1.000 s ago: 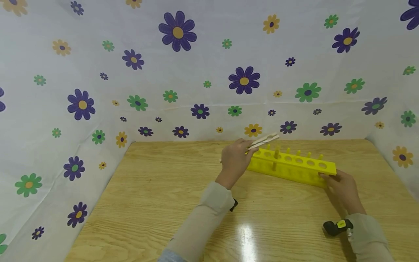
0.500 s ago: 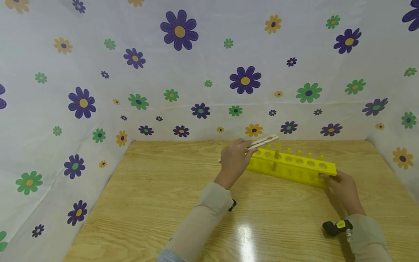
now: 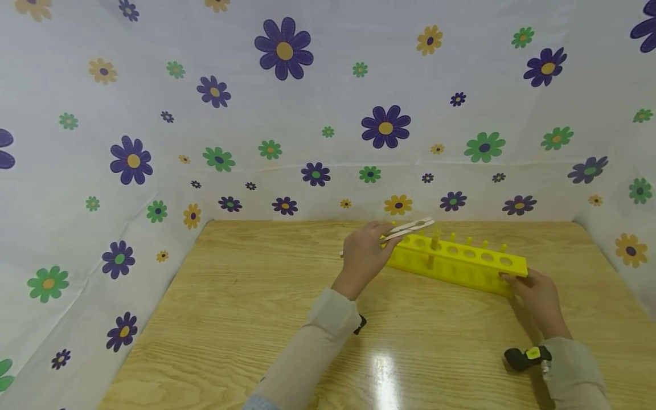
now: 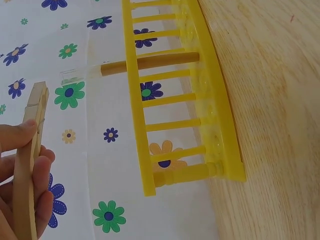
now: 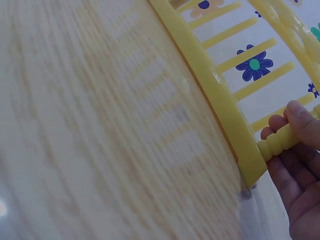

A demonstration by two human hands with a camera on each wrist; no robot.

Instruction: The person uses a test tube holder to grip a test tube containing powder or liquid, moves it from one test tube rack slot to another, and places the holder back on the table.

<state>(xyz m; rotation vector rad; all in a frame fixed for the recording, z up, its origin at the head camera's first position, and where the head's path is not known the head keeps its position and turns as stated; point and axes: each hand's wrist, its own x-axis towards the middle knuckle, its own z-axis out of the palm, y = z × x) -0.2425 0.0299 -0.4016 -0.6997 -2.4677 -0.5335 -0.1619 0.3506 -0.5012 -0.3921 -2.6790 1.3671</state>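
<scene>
A yellow test tube rack (image 3: pixel 461 276) stands on the table, angled toward the front right. One glass test tube (image 3: pixel 435 242) with brown liquid sits upright in it, its clear top rising above the holes. My left hand (image 3: pixel 364 253) holds a wooden test tube clamp (image 3: pixel 412 226) over the rack's left part. In the left wrist view, the clamp's tip (image 4: pixel 39 92) is close to the tube's mouth (image 4: pixel 70 76), with a small gap between them. My right hand (image 5: pixel 300 170) grips the rack's right end post (image 5: pixel 282 141), thumb on one side and fingers behind.
Beneath the rack is a wood-grain table (image 3: pixel 246 319). A white sheet (image 3: pixel 328 102) printed with flowers hangs behind it and along both sides. Several pegs (image 3: pixel 468 241) stick up along the rack's back. A black wrist camera (image 3: pixel 525 357) sits by my right sleeve.
My left hand has shifted slightly left, and the clamp's tip has dropped a little toward the top of the tube. My right hand and the rack hold still.
</scene>
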